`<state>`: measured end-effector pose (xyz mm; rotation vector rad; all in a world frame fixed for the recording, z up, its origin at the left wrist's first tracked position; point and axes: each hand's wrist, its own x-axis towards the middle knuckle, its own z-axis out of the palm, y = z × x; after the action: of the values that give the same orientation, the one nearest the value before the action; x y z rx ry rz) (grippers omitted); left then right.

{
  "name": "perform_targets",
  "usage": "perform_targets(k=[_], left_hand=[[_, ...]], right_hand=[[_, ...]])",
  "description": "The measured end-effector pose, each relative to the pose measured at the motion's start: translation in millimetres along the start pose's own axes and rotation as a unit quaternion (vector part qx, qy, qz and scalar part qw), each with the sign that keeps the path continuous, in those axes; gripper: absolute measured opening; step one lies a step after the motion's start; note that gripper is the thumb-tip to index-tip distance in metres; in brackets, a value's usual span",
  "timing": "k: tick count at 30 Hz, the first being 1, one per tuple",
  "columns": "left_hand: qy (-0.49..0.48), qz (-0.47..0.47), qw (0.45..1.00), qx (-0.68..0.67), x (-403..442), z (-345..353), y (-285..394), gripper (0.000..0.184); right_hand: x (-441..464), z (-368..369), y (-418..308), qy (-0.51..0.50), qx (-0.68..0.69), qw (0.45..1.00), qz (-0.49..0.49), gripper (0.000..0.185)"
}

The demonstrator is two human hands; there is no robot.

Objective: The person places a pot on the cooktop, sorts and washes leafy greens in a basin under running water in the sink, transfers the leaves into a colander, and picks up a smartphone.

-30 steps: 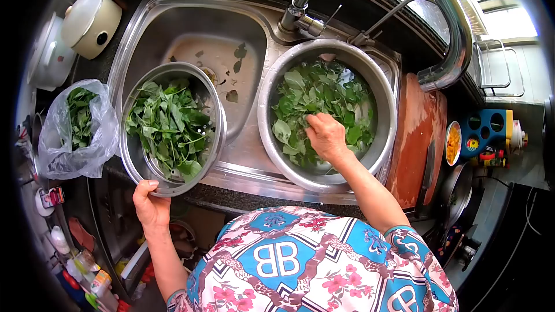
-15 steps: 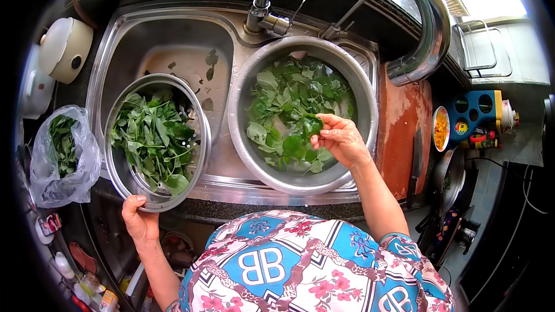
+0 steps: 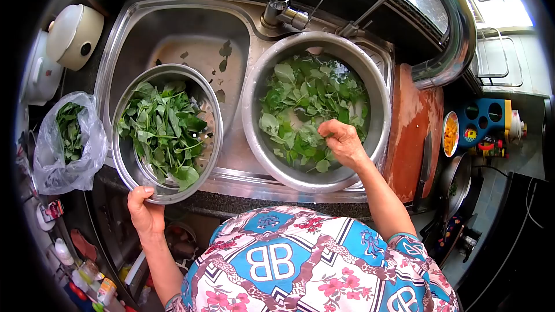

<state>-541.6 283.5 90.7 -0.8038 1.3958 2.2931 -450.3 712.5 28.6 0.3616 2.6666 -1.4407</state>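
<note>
My left hand (image 3: 147,212) grips the near rim of a metal colander (image 3: 117,156), thumb on top. Leafy greens (image 3: 165,130) are piled in the colander, which is held over the front of the left sink basin. To the right stands a wide metal basin (image 3: 250,117) of water with loose green leaves (image 3: 300,95) floating in it. My right hand (image 3: 344,141) is over the near right part of this basin, just above the leaves or touching them. Its fingers are curled and pressed together; whatever they pinch is hidden against the leaves.
Behind the basin rises the faucet (image 3: 283,11). Dark leaf scraps lie in the left sink basin (image 3: 179,49). A plastic bag (image 3: 46,159) of greens sits at far left, near a cream pot (image 3: 72,37). At right are a reddish-brown board (image 3: 404,133) and a knife (image 3: 425,167).
My right hand has lowered toward the leaves, and the leaf between its fingers no longer shows clearly. My left hand keeps its hold on the colander. The whole view has shifted slightly.
</note>
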Motion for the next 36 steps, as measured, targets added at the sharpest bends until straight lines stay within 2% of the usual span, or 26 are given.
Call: perform_targets(k=[1,5,7,11,13,15,17,19,20,21,23,25,26,28,29,31,33,36], left_hand=[[0.011,0.0,1.0,0.006,0.3,3.1,0.0,0.005],[0.018,0.008,1.0,0.013,-0.8,6.5,-0.9,0.006],[0.014,0.009,1.0,0.012,0.8,-2.1,-3.4,0.007],[0.008,0.011,1.0,0.007,-1.4,-2.7,-4.1,0.008],[0.019,0.013,1.0,0.012,-5.2,7.0,-2.8,0.008],[0.029,0.013,0.999,0.016,-6.9,10.2,-2.3,0.008],[0.044,0.017,0.999,0.017,-6.8,10.6,-3.2,0.008],[0.033,0.013,0.999,0.007,-6.2,3.5,-4.2,0.003],[0.022,0.009,1.0,-0.001,-6.0,0.7,-4.5,0.007],[0.021,0.009,1.0,-0.002,-6.4,0.9,-4.7,0.007],[0.03,0.008,1.0,0.001,-8.2,3.9,-4.5,0.011],[0.04,0.006,0.999,0.01,-13.3,14.5,-2.0,0.003],[0.05,0.004,0.999,0.019,-14.7,17.3,-1.1,0.008],[0.042,0.01,0.999,0.011,-11.8,1.4,-4.4,0.005],[0.034,0.014,0.999,0.003,-10.9,-4.1,-5.4,0.014],[0.037,0.014,0.999,0.001,-11.6,-6.4,-6.1,0.014],[0.038,0.014,0.999,0.0,-12.1,-9.0,-6.4,0.014],[0.031,0.01,0.999,-0.011,-12.0,-12.2,-7.8,0.018]], right_hand=[[-1.9,0.2,-1.4,0.01,-0.006,0.999,0.03,0.02],[-2.6,2.2,-19.2,0.031,-0.046,0.998,0.038,0.022],[-1.2,7.8,-21.2,0.068,-0.246,0.959,-0.126,0.025],[-2.2,22.1,-23.3,0.048,-0.335,0.935,-0.108,0.024],[-1.7,23.6,-16.1,0.048,-0.324,0.94,-0.094,0.017],[-0.8,21.0,-9.8,0.043,-0.215,0.975,-0.032,0.009],[-1.0,13.1,-14.1,0.047,-0.211,0.976,-0.017,0.007],[-1.6,6.1,-21.7,0.055,-0.057,0.993,0.093,0.008],[0.2,6.6,-20.7,0.081,-0.133,0.988,0.011,0.011],[-0.3,7.1,-23.2,0.082,-0.133,0.988,0.01,0.011],[-0.6,10.3,-34.1,0.058,-0.335,0.934,-0.107,0.012],[-0.1,19.2,-21.8,0.061,-0.358,0.925,-0.116,0.01],[1.3,21.4,-17.4,0.055,-0.325,0.94,-0.092,0.009],[0.6,20.4,-14.1,0.051,-0.261,0.963,-0.041,0.01],[0.4,16.9,-16.8,0.051,-0.262,0.963,-0.041,0.01],[0.8,5.4,-20.7,0.026,-0.093,0.994,0.052,0.012],[2.4,-6.3,-24.3,0.013,-0.042,0.997,0.065,0.013],[4.4,-17.7,-30.0,-0.011,0.144,0.977,0.157,0.015]])
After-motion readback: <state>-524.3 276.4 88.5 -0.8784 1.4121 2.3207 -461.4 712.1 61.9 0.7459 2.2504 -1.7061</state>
